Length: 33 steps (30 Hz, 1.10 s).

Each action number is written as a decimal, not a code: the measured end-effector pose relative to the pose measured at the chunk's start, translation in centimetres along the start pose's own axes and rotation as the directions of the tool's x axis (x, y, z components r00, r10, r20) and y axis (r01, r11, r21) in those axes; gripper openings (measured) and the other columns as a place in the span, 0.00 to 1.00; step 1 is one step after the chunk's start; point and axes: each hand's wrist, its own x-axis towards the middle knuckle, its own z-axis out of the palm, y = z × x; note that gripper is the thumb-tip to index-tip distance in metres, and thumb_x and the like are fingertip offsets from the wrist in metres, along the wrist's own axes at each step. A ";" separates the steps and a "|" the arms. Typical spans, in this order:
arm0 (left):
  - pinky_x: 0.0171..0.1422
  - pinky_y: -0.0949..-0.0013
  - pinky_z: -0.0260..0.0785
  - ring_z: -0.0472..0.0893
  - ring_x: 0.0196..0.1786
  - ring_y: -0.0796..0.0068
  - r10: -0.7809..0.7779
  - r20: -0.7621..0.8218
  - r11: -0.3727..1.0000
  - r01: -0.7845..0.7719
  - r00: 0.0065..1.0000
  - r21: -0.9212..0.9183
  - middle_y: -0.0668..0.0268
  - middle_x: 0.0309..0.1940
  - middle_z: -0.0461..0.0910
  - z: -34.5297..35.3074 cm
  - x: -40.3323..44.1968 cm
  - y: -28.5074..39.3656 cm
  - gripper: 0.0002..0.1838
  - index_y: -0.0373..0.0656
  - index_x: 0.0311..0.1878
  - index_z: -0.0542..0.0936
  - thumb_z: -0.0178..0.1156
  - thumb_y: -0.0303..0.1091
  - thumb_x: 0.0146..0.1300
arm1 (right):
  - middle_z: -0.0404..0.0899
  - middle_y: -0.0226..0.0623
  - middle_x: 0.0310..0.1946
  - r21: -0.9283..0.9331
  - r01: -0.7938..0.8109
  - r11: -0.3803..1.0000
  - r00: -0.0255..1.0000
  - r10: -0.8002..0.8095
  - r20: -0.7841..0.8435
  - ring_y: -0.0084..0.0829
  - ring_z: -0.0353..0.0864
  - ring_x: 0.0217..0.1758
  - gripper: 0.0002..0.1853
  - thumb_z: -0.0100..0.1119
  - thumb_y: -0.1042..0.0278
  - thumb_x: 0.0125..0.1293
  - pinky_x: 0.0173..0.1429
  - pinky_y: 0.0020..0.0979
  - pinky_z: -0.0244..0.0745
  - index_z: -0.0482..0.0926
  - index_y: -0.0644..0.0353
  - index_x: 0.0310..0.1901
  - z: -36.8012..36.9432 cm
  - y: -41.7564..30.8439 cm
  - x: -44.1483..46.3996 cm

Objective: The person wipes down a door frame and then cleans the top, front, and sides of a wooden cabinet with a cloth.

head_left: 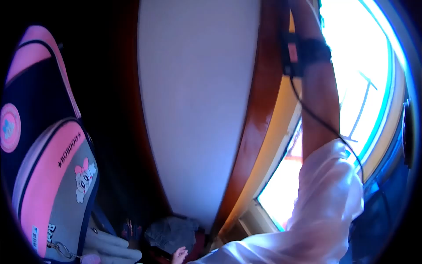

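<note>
My right arm reaches straight up along the bright window, in a white sleeve [325, 193]. A dark strapped device [303, 55] with a black cable [314, 116] sits on its forearm. The right hand is beyond the top edge, so its fingers and anything they hold are hidden. At the bottom edge a small part of a hand, seemingly my left hand [179, 255], shows with its fingers loosely apart and nothing visible in them. It is nearest to a crumpled grey cloth [171, 233].
A pink, navy and grey backpack [44, 154] with a keyring [64, 251] stands at the left. Pale stuffed-looking shapes [110, 248] lie beside it. A white panel [198, 101] in a brown wooden frame [252, 123] fills the middle. The window [360, 66] glares at the right.
</note>
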 end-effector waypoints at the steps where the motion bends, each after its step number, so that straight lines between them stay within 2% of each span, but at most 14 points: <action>1: 0.48 0.73 0.71 0.78 0.49 0.73 0.011 0.021 1.000 -0.010 1.000 -0.015 0.59 0.51 0.76 -0.2 -0.9 -0.8 0.23 0.41 0.62 0.66 0.55 0.35 0.65 | 0.51 0.55 0.66 0.002 0.002 1.000 1.000 -0.002 0.006 0.59 0.63 0.62 0.30 0.47 0.58 0.65 0.58 0.44 0.67 0.54 0.51 0.67 -0.6 -0.7 -3.3; 6: 0.48 0.71 0.72 0.79 0.48 0.72 0.011 0.012 1.000 -0.011 1.000 -0.019 0.58 0.50 0.77 0.0 -4.7 -0.8 0.23 0.40 0.62 0.65 0.55 0.34 0.65 | 0.45 0.56 0.69 0.002 -0.064 0.998 0.997 0.064 0.053 0.64 0.65 0.59 0.33 0.50 0.62 0.66 0.48 0.45 0.78 0.48 0.46 0.70 -5.2 -5.4 -19.9; 9: 0.49 0.71 0.72 0.79 0.48 0.71 0.008 0.025 1.000 -0.008 1.000 -0.003 0.57 0.50 0.77 -1.6 -5.6 -5.1 0.23 0.38 0.61 0.65 0.55 0.33 0.65 | 0.40 0.52 0.71 -0.040 -0.251 0.967 0.953 0.254 0.165 0.63 0.57 0.66 0.40 0.54 0.77 0.60 0.51 0.44 0.77 0.46 0.44 0.70 -8.8 -9.5 -30.1; 11: 0.49 0.71 0.72 0.79 0.48 0.71 0.211 0.101 0.974 -0.201 0.972 -0.106 0.58 0.50 0.77 -2.8 -5.6 -10.0 0.23 0.37 0.61 0.65 0.55 0.33 0.65 | 0.36 0.51 0.71 -0.012 -0.320 0.947 0.919 0.313 0.238 0.61 0.51 0.69 0.40 0.52 0.79 0.59 0.55 0.44 0.73 0.45 0.48 0.71 -10.9 -10.9 -37.4; 12: 0.49 0.71 0.72 0.79 0.48 0.72 0.135 0.050 0.991 -0.134 0.990 -0.009 0.59 0.50 0.77 -2.6 -6.9 -9.7 0.23 0.38 0.61 0.65 0.55 0.33 0.65 | 0.35 0.51 0.71 -0.002 -0.382 0.924 0.883 0.365 0.294 0.61 0.48 0.70 0.41 0.52 0.80 0.58 0.57 0.45 0.71 0.45 0.49 0.71 -12.2 -12.0 -40.8; 14: 0.48 0.72 0.72 0.79 0.47 0.73 0.029 0.010 0.999 -0.030 1.000 0.016 0.60 0.50 0.77 -2.1 -8.8 -8.5 0.23 0.38 0.61 0.66 0.56 0.33 0.64 | 0.37 0.60 0.69 -0.026 -0.504 0.863 0.783 0.470 0.408 0.62 0.44 0.71 0.44 0.56 0.82 0.52 0.69 0.48 0.53 0.47 0.56 0.70 -14.8 -13.9 -47.4; 16: 0.48 0.73 0.72 0.78 0.47 0.74 -0.014 -0.010 1.000 0.015 1.000 0.016 0.60 0.49 0.78 -1.7 -10.3 -7.1 0.23 0.38 0.60 0.66 0.56 0.33 0.64 | 0.36 0.57 0.70 -0.018 -0.497 0.868 0.772 0.451 0.448 0.61 0.43 0.71 0.43 0.54 0.81 0.53 0.69 0.47 0.54 0.45 0.56 0.70 -16.5 -14.2 -52.4; 20: 0.47 0.75 0.71 0.78 0.46 0.75 -0.046 -0.041 0.999 0.047 0.998 0.027 0.61 0.48 0.79 -1.5 -12.0 -4.1 0.22 0.38 0.59 0.68 0.56 0.34 0.64 | 0.38 0.56 0.70 0.070 -0.511 0.857 0.777 0.426 0.463 0.58 0.44 0.72 0.41 0.50 0.80 0.57 0.69 0.46 0.54 0.43 0.57 0.70 -16.1 -13.8 -49.2; 24: 0.46 0.76 0.71 0.78 0.45 0.77 -0.036 -0.067 0.997 0.040 0.997 0.064 0.62 0.46 0.79 -0.3 -12.3 0.6 0.21 0.38 0.59 0.69 0.57 0.34 0.63 | 0.44 0.56 0.69 0.221 -0.387 0.895 0.905 0.323 0.279 0.56 0.48 0.71 0.39 0.49 0.80 0.59 0.71 0.46 0.49 0.42 0.57 0.70 -12.0 -10.1 -37.8; 25: 0.46 0.77 0.70 0.78 0.45 0.77 -0.026 -0.068 0.996 0.032 0.997 0.083 0.62 0.46 0.79 0.2 -12.1 1.9 0.21 0.38 0.58 0.70 0.57 0.34 0.63 | 0.44 0.56 0.69 0.216 -0.392 0.894 0.904 0.329 0.274 0.56 0.48 0.71 0.39 0.49 0.80 0.59 0.71 0.46 0.49 0.42 0.57 0.70 -11.4 -9.4 -35.6; 27: 0.45 0.77 0.70 0.78 0.44 0.78 0.012 -0.065 0.996 -0.006 0.998 0.091 0.62 0.46 0.79 0.7 -11.8 3.5 0.22 0.39 0.59 0.69 0.57 0.35 0.63 | 0.46 0.56 0.69 0.365 -0.403 0.839 0.915 0.355 0.191 0.56 0.48 0.71 0.39 0.50 0.79 0.60 0.72 0.46 0.48 0.42 0.55 0.70 -10.5 -8.6 -33.0; 29: 0.47 0.76 0.70 0.77 0.47 0.77 0.010 -0.008 0.997 -0.010 1.000 0.076 0.62 0.48 0.78 1.7 -11.7 5.5 0.22 0.39 0.59 0.69 0.56 0.35 0.63 | 0.47 0.56 0.68 0.340 -0.375 0.862 0.926 0.333 0.177 0.56 0.48 0.71 0.39 0.50 0.79 0.60 0.72 0.47 0.47 0.41 0.54 0.69 -11.1 -8.1 -34.7; 31: 0.48 0.75 0.70 0.76 0.48 0.77 0.007 -0.001 0.997 -0.007 1.000 0.073 0.61 0.49 0.77 1.9 -10.7 6.1 0.22 0.40 0.60 0.68 0.57 0.34 0.63 | 0.46 0.55 0.69 0.299 -0.460 0.836 0.879 0.382 0.285 0.54 0.45 0.72 0.38 0.50 0.80 0.60 0.72 0.46 0.46 0.43 0.54 0.69 -12.3 -9.4 -39.7; 33: 0.50 0.73 0.70 0.77 0.49 0.76 0.151 0.074 0.982 -0.158 0.986 0.104 0.62 0.49 0.77 2.5 -9.6 7.9 0.22 0.41 0.60 0.68 0.57 0.33 0.63 | 0.45 0.55 0.69 0.276 -0.522 0.807 0.839 0.429 0.334 0.52 0.43 0.73 0.39 0.50 0.81 0.59 0.73 0.46 0.44 0.44 0.54 0.69 -14.1 -11.0 -43.6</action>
